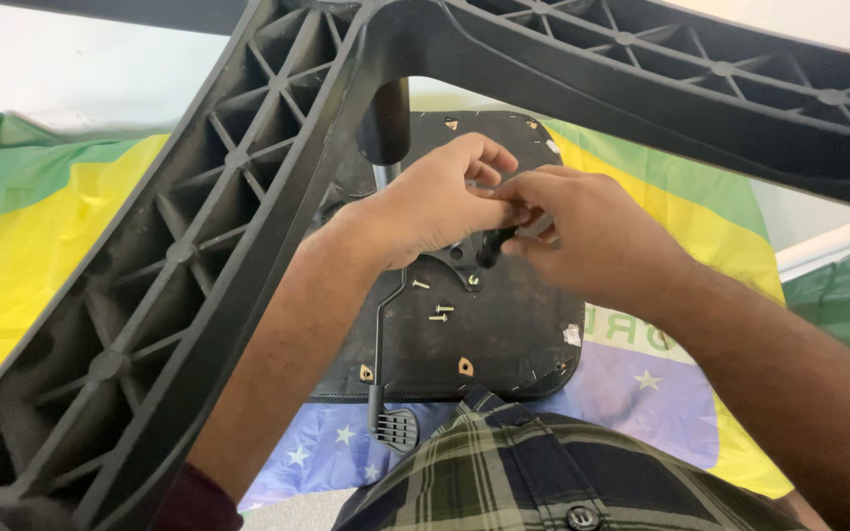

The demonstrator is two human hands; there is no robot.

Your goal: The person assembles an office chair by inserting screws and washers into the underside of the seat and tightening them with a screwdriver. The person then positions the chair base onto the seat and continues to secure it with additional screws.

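Observation:
An upturned black chair seat (pixel 504 344) lies below me, its underside facing up. My left hand (pixel 435 202) and my right hand (pixel 587 231) meet over its middle, by the black mounting plate. My right hand grips a small black tool handle (pixel 494 246) that points down at the plate. My left hand's fingers curl around the same spot, touching the right hand's fingertips; what they pinch is hidden. A few loose screws (pixel 440 313) lie on the seat underside just below the hands.
The ribbed black star base (pixel 199 246) of the chair crosses the view close to the camera, at left and top. A grey adjustment lever (pixel 395 428) sticks out near me. A green, yellow and blue flag cloth (pixel 41 226) covers the surface beneath.

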